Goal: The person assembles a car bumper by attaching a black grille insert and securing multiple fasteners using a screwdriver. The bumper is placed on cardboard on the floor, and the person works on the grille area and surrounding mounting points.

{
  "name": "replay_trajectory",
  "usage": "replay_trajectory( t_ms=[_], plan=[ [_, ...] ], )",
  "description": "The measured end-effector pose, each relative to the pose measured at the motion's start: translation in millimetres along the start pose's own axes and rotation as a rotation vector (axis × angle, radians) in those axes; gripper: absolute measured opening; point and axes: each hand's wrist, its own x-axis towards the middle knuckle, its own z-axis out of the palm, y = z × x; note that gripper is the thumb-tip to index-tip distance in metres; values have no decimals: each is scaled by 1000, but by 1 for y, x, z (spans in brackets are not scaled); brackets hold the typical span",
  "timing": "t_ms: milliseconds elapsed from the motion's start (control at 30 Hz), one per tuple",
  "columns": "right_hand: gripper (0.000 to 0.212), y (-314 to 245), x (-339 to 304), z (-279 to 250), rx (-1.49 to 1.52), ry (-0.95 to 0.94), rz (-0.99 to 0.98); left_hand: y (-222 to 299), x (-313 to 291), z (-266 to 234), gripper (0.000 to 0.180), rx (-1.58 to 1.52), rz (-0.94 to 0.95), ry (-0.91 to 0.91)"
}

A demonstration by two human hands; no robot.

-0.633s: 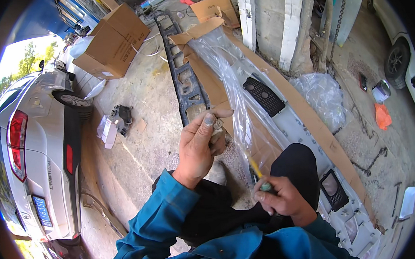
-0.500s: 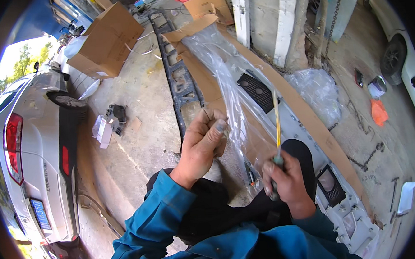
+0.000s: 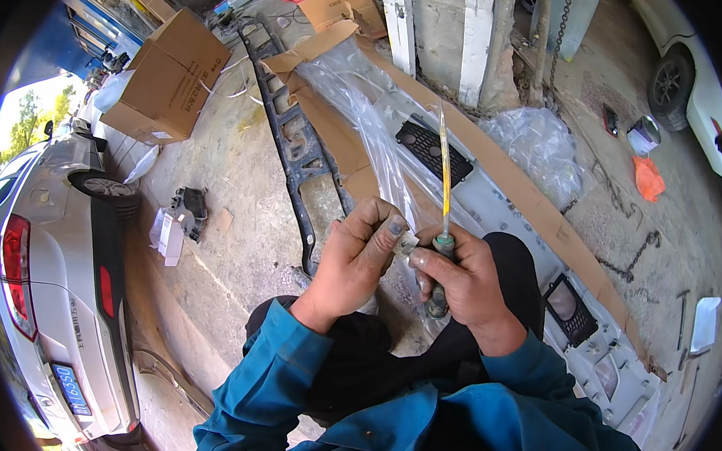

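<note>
Over my lap, my left hand [image 3: 348, 263] pinches a small pale piece [image 3: 407, 243] between thumb and fingertips; its exact kind is too small to tell. My right hand [image 3: 474, 285] is wrapped around the green handle of a screwdriver [image 3: 445, 175], whose yellowish shaft points up and away from me. The right thumb and fingertips meet the small piece too. Beyond and beside my right knee lies a long light-grey car panel [image 3: 494, 234], partly under clear plastic wrap [image 3: 362, 101]. A black mesh insert [image 3: 432, 151] sits in its far part, another mesh insert [image 3: 570, 310] nearer.
Flattened cardboard [image 3: 533, 202] lies under the panel, beside a long black frame part [image 3: 294, 147]. A silver car [image 3: 72, 301] stands at left, a cardboard box [image 3: 166, 76] behind it. Crumpled plastic [image 3: 534, 149], a chain [image 3: 632, 263] and a white car [image 3: 693, 48] are at right.
My right hand has moved left and up with the screwdriver, meeting my left hand. The small pale piece now shows between them. The view has shifted slightly.
</note>
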Motion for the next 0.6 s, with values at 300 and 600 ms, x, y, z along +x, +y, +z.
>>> replay_trajectory(
  t_ms=[300, 600],
  plan=[
    [21, 4, 8, -12, -791, 126, -645, 2, 2, -4, 35, 109, -130, 53],
    [20, 8, 3, -19, -716, 126, -495, -12, 7, -8, 21, 146, 11, 83]
  ],
)
